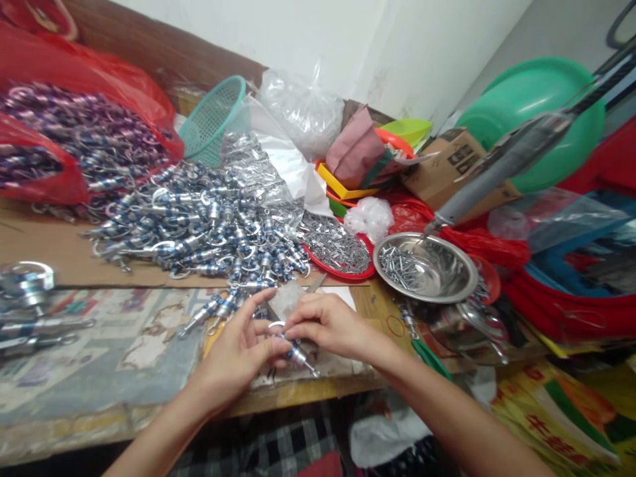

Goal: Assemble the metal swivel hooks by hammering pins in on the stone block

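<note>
A wooden worktable carries the whole assembly area, partly covered at its near edge by a worn printed sheet. At upper right, a large green plastic basin stands tilted behind a cardboard box. At upper left, red plastic bags hold purple-and-silver metal fittings. A teal mesh basket lies on its side beside them, next to a clear plastic bag.

The centre of the table holds a large heap of blue-and-silver clip fittings with rings, spilling toward the near edge. To its right, a red tray contains small flat metal pieces. Just beside the tray, a stainless steel bowl holds a small cluster of screws. A grey powered screwdriver hangs above the bowl, its tip pointing down at the rim.

Both hands meet at the near table edge, touching each other. The left hand has its index finger extended and its thumb pressed against one blue-and-silver fitting. The right hand is curled over the same fitting from above, fingertips pinched on its upper end. The fitting lies between the two hands, tilted, its silver end pointing toward the table edge.
</note>
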Demonstrator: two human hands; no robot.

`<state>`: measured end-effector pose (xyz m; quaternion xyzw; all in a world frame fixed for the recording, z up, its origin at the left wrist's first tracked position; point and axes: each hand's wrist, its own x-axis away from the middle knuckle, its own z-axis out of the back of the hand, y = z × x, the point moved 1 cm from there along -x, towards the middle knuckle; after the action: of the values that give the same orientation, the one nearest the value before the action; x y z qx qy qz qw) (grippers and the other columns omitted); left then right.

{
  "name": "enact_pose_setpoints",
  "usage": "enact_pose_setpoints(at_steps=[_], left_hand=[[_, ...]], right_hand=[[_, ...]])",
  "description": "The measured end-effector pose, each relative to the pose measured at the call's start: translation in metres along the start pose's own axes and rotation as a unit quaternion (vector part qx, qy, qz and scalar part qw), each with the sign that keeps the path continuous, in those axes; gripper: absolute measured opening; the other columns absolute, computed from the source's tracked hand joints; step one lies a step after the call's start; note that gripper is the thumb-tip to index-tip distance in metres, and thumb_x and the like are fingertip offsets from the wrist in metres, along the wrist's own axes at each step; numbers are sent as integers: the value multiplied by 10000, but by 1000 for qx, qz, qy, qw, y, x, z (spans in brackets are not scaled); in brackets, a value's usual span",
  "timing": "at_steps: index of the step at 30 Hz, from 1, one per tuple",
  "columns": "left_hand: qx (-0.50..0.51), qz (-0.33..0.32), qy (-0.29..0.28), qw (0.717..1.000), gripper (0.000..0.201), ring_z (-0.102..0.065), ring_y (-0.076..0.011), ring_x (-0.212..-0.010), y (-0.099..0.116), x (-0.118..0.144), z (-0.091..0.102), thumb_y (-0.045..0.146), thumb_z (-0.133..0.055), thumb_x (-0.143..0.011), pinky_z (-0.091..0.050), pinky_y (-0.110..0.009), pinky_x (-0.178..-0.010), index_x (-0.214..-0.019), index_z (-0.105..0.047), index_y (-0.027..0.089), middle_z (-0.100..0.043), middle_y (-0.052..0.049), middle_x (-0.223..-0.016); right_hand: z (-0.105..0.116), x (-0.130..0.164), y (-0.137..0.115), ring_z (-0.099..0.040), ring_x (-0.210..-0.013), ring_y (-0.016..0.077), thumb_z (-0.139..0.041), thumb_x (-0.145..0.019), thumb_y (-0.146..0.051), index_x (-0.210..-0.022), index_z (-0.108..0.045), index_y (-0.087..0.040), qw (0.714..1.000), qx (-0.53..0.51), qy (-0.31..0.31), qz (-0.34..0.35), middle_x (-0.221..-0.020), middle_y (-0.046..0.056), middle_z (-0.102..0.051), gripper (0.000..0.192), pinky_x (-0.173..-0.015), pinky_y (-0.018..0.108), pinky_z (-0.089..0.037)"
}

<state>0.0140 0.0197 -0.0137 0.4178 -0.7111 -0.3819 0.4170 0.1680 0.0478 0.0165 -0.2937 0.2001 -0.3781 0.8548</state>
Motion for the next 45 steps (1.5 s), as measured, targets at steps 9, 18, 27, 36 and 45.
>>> enact_pose_setpoints(at_steps=[9,18,27,36,45], left_hand=[[10,-2,7,1000,737,-613,-127,-539,-2,3,-1,157,-681,-636,-508,-245,-521,-1262,-291,169,-626,48,-634],[8,1,16,1000,762,-612,-131,-546,-4,0,0,181,-700,-611,-506,-238,-513,-1263,-305,162,-632,40,-639],[5,-7,31,999,802,-606,-137,-508,-5,0,0,186,-729,-570,-509,-247,-493,-1260,-322,167,-635,47,-596],[-5,-7,41,999,797,-612,-135,-504,-5,0,-1,192,-727,-568,-517,-253,-502,-1260,-332,175,-644,53,-597],[-138,-22,23,990,175,-667,-172,-635,-1,3,7,225,-684,-637,-517,-273,-644,-797,-656,161,-716,-13,-662]], right_hand=[[4,18,10,-583,-768,126,-546,-845,-196,-928,-682,-194,978,4,207,-36,-818,21,-632,159,-684,244,-450],[13,65,56,-590,-856,205,-573,-795,-229,-988,-602,-154,958,128,105,-235,-929,68,-621,210,-764,342,-457],[27,87,-26,-602,-924,150,-475,-855,-85,-1303,-426,-273,971,133,199,-2,-1070,48,-612,489,-777,252,-492],[0,106,-22,-623,-858,165,-397,-844,-29,-1332,-410,-248,973,169,158,-14,-1003,73,-635,536,-720,273,-522],[14,102,51,-629,-945,241,-555,-791,-267,-1169,-594,-163,945,79,173,-265,-1047,104,-669,394,-836,385,-494]])
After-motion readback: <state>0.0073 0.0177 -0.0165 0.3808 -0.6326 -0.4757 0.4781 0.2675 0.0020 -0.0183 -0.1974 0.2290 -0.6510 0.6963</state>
